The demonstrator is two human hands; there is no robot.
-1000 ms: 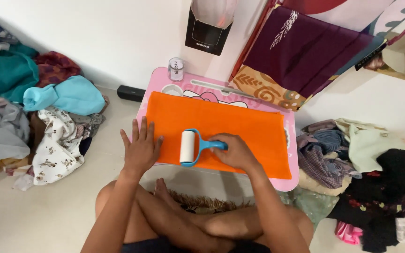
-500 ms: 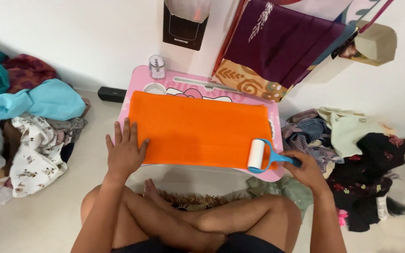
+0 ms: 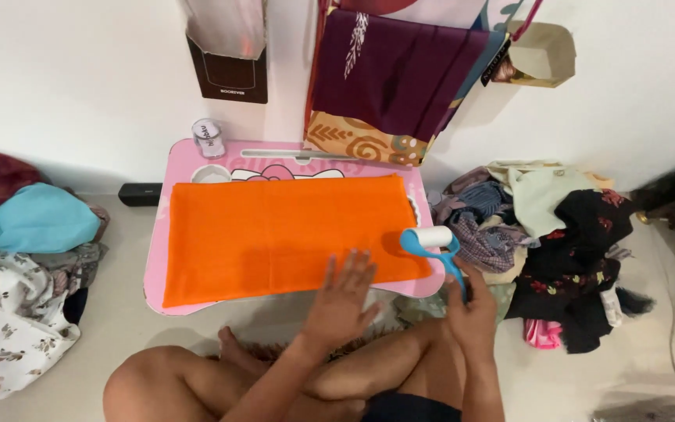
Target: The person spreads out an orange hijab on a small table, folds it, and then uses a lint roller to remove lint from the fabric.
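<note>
A folded orange cloth (image 3: 275,234) lies flat on a small pink lap table (image 3: 158,258). My right hand (image 3: 472,309) grips the blue handle of a lint roller (image 3: 431,241), whose white roll hovers at the table's right edge, just off the cloth. My left hand (image 3: 345,293) reaches over with fingers spread, its fingertips on the cloth's near right part.
Piles of clothes lie on the floor at the left (image 3: 25,266) and the right (image 3: 556,234). A small clear jar (image 3: 208,138) stands at the table's back left. Maroon fabric (image 3: 400,70) hangs on the wall behind. My crossed legs (image 3: 275,383) are below the table.
My left hand moved from the cloth's left edge to its near right part. The roller lifted off the cloth's right end and turned upward. The camera view shifted right.
</note>
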